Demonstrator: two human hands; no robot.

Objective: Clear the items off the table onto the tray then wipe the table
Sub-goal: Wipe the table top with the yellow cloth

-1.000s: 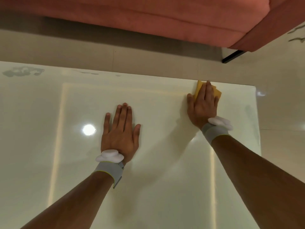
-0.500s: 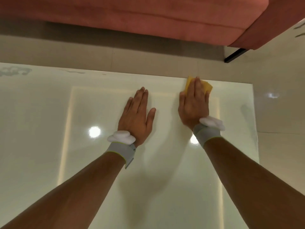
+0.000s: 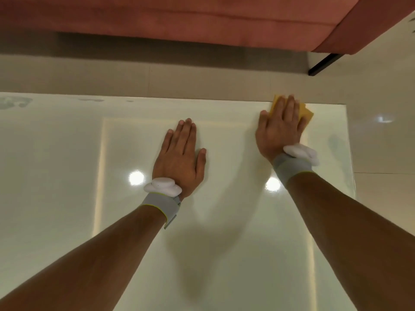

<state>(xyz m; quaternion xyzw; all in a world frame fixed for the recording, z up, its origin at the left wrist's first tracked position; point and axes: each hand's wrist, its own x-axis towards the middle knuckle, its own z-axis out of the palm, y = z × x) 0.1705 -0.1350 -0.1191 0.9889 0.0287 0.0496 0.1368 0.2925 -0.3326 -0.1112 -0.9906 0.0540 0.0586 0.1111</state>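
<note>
As the head camera looks down along both forearms, the right hand [image 3: 279, 129] lies flat on a yellow cloth [image 3: 306, 113] at the far right corner of the glossy white table [image 3: 56, 153]. Its fingers are straight and close together, and the palm presses the cloth onto the surface with nothing curled around it. The cloth sits right at the table's far edge. Only its far tip and right-hand corner show, past the fingertips and the little-finger side.

Over to the left hand [image 3: 179, 158]: it is flat on bare tabletop, fingers straight and side by side, thumb angled out to the right. It holds nothing and lies nearer the person than the right hand, with a clear gap between them.

Each wrist carries a grey wristband [image 3: 160, 205] topped with a rounded white device [image 3: 162, 186]. Two bright light reflections [image 3: 136, 178] shine on the tabletop, and faint smudges [image 3: 15, 102] mark its far left edge.

Beyond the table is pale floor [image 3: 134, 79], then a reddish-pink sofa [image 3: 202, 19] on a black leg [image 3: 323, 63].
</note>
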